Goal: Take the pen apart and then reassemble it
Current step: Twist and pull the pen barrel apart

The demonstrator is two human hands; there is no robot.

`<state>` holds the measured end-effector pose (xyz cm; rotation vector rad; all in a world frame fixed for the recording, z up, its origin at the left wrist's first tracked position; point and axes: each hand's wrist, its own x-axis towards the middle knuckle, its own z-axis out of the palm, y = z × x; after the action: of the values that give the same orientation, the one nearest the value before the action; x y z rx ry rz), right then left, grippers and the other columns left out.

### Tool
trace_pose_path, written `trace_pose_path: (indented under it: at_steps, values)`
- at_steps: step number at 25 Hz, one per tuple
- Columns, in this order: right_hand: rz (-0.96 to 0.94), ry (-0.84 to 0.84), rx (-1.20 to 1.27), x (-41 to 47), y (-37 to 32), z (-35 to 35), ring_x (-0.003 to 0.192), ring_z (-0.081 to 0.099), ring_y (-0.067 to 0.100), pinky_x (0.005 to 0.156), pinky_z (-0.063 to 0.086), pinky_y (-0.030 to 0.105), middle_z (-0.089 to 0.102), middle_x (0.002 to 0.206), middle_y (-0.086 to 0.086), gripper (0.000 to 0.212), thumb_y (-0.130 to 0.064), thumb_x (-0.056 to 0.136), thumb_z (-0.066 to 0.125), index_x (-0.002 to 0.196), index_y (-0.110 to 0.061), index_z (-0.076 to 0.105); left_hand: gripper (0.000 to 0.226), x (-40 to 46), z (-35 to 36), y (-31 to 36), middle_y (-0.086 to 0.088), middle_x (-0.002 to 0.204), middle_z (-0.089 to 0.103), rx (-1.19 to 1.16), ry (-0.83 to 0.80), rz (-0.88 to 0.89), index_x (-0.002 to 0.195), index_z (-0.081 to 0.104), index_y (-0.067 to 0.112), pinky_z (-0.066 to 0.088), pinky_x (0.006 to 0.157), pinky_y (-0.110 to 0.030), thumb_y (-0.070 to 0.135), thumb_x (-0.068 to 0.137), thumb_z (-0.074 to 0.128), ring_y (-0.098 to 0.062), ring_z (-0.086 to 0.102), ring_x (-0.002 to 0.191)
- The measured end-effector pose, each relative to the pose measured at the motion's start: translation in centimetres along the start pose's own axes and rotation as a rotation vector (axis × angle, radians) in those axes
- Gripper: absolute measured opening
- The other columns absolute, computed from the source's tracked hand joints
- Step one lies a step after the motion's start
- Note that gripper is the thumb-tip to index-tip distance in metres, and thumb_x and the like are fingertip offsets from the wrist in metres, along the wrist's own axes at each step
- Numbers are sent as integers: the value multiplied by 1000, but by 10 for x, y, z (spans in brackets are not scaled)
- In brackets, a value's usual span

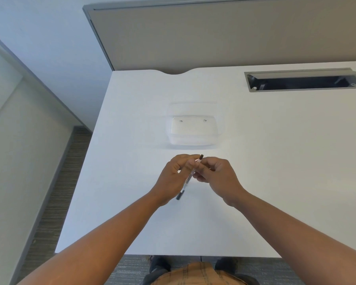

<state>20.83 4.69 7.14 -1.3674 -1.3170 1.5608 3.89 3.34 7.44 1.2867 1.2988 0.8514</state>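
Note:
A clear-barrelled pen (187, 181) with dark ends is held slantwise above the white table (132, 223), its lower dark end near the table and its upper dark end poking up between my fingers. My left hand (173, 177) grips the barrel along its middle. My right hand (216, 177) pinches the upper part of the pen near the top end. Both hands meet at the pen, and the fingers hide much of the barrel.
A clear plastic tray (194, 130) sits on the table just beyond my hands. An open grey cable hatch (302, 81) is set into the table at the far right. A grey partition (214, 38) stands behind the table. The table's left edge drops to carpet.

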Motion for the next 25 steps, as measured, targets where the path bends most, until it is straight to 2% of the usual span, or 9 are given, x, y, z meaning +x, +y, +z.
trace_pose_path:
  at_steps: [2, 4, 7, 10, 12, 16, 19, 21, 25]
  values:
    - [24, 21, 144, 1, 0, -3, 82, 76, 30, 88, 62, 43, 76, 87, 18, 28, -28, 88, 77, 87, -1, 70, 35, -1, 0, -4, 17, 116, 65, 123, -85, 30, 135, 60, 43, 50, 73, -15, 47, 102, 52, -4, 63, 91]
    - [51, 4, 173, 0, 0, -6, 82, 75, 24, 84, 61, 36, 78, 89, 15, 19, -17, 93, 72, 89, 2, 70, 39, 0, -4, -9, 12, 102, 64, 227, -119, 76, 141, 55, 43, 49, 74, -13, 31, 105, 53, -4, 62, 80]
    - [153, -3, 115, -3, -6, -10, 71, 72, 19, 66, 57, 28, 78, 84, 8, 28, -34, 96, 66, 87, -9, 75, 54, 7, -14, -9, 10, 94, 63, 445, -138, 171, 137, 56, 48, 52, 75, -23, 7, 103, 46, -8, 61, 85]
    - [238, -18, -3, -1, -11, -16, 58, 59, 17, 55, 45, 27, 68, 67, 3, 43, -48, 97, 54, 72, -16, 69, 50, 13, -20, -5, 16, 82, 53, 680, -129, 310, 136, 60, 40, 42, 68, -22, 7, 101, 47, -3, 51, 80]
    - [266, -55, -64, 0, -11, -19, 52, 51, 15, 51, 39, 25, 62, 60, 1, 45, -50, 97, 53, 65, -19, 64, 44, 15, -21, -3, 11, 81, 56, 753, -108, 399, 135, 65, 32, 39, 68, -25, 9, 100, 50, -9, 50, 77]
    - [203, -102, -104, 3, -7, -24, 52, 44, 13, 49, 36, 21, 58, 58, -5, 42, -41, 101, 54, 67, -19, 64, 33, 16, -20, 0, 5, 79, 63, 830, -60, 450, 125, 71, 29, 45, 67, -35, 21, 100, 51, -22, 56, 74]
    - [98, -117, -222, 4, -4, -27, 61, 53, 10, 52, 44, 21, 65, 68, -8, 28, -30, 101, 57, 80, -16, 69, 32, 16, -19, 0, 6, 79, 64, 847, -50, 441, 124, 72, 28, 46, 65, -35, 21, 99, 52, -22, 57, 73]
    - [97, -107, -193, 5, -2, -28, 63, 59, 8, 53, 48, 22, 69, 74, -6, 23, -32, 99, 61, 87, -15, 71, 33, 16, -21, -1, 7, 79, 64, 860, -41, 443, 123, 72, 29, 45, 64, -34, 21, 99, 51, -21, 57, 72]
    - [158, -89, -188, 7, -4, -29, 55, 57, 12, 50, 46, 24, 69, 64, -1, 47, -49, 98, 56, 81, -8, 71, 33, 17, -20, 0, 6, 78, 63, 892, -33, 454, 121, 72, 30, 34, 61, -30, 22, 98, 50, -22, 56, 70]
